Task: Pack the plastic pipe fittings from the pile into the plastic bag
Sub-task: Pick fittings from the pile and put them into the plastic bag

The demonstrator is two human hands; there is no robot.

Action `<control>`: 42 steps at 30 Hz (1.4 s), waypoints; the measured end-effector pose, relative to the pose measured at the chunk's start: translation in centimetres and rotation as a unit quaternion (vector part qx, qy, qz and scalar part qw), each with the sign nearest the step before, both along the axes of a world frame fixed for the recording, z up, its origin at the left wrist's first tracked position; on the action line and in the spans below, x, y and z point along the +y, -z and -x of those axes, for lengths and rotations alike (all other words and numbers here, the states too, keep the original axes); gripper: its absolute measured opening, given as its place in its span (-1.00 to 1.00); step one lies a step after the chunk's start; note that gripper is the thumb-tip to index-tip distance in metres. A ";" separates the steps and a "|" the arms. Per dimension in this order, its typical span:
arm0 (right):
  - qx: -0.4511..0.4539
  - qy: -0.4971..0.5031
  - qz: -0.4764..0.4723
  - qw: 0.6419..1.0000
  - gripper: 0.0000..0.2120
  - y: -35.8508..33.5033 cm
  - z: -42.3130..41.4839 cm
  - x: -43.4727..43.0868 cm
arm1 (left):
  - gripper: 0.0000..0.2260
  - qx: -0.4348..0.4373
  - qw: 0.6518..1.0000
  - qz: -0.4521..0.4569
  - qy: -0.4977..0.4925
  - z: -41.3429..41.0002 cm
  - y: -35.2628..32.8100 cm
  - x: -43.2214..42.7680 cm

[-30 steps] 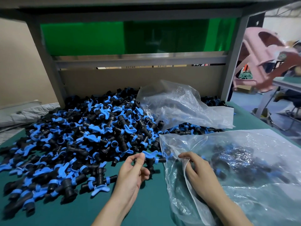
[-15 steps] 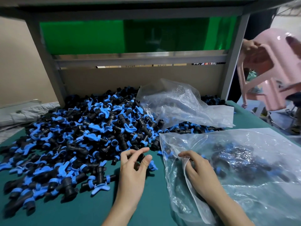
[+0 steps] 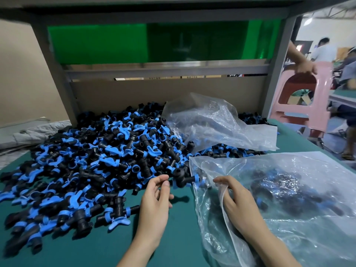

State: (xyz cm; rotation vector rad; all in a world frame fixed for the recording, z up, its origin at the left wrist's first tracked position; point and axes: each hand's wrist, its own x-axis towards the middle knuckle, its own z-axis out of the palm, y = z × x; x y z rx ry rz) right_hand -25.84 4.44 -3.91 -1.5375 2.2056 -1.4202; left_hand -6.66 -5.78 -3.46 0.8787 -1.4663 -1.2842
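Pipe fittings (image 3: 107, 151), black with blue handles, lie heaped on the green table (image 3: 179, 237), left of the clear plastic bag (image 3: 289, 199), which already holds some. Her left hand (image 3: 155, 205) pinches one fitting (image 3: 183, 179) by its blue handle at the bag's mouth, while the right hand (image 3: 238, 205) grips the bag's edge.

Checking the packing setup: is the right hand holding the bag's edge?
Yes, the right hand pinches the rim of the plastic bag beside the pile.

Green panel (image 3: 100, 41) behind a grey metal frame (image 3: 277, 64), above a teal tabletop (image 3: 173, 237). Right of the frame, pink plastic stool (image 3: 300, 105) with another person's hand (image 3: 305, 66) on top.
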 end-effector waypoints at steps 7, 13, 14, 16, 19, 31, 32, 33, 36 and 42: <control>-0.010 -0.004 0.012 1.000 -0.76 -0.1 -0.1 0.1 | -0.85 -0.001 1.000 -0.008 0.003 -0.1 0.2 -0.3; 0.001 -0.001 0.014 1.000 -0.75 -0.2 -0.2 0.1 | -0.84 -0.016 1.000 -0.009 0.004 0.0 0.0 -0.1; 0.001 -0.001 0.014 1.000 -0.75 -0.2 -0.2 0.1 | -0.84 -0.021 1.000 -0.008 0.004 0.0 0.0 -0.1; 0.001 -0.002 0.015 1.000 -0.76 -0.2 -0.2 0.0 | -0.84 -0.024 1.000 -0.007 0.005 0.0 -0.1 -0.1; 0.001 -0.004 0.020 1.000 -0.76 -0.3 -0.3 0.1 | -0.85 -0.002 1.000 -0.023 0.009 -0.1 -0.3 -0.1; 0.028 0.022 0.123 0.992 -0.70 -2.2 -1.2 0.7 | -0.76 0.237 0.909 -0.325 0.110 0.5 -1.0 0.0; 0.033 0.027 0.133 0.990 -0.69 -2.4 -1.2 0.7 | -0.78 0.218 0.920 -0.304 0.114 0.7 -1.0 0.3; 0.037 0.030 0.145 0.988 -0.69 -2.5 -1.2 0.8 | -0.80 0.190 0.934 -0.277 0.118 1.0 -1.1 0.6; 0.050 0.033 0.182 0.982 -0.74 -3.1 -1.3 1.0 | -0.82 0.076 0.973 -0.173 0.133 2.3 -1.7 1.6; 0.101 0.046 0.236 0.965 -0.73 -3.8 -1.5 1.2 | -0.88 -0.092 0.970 -0.046 0.220 8.6 -4.8 3.8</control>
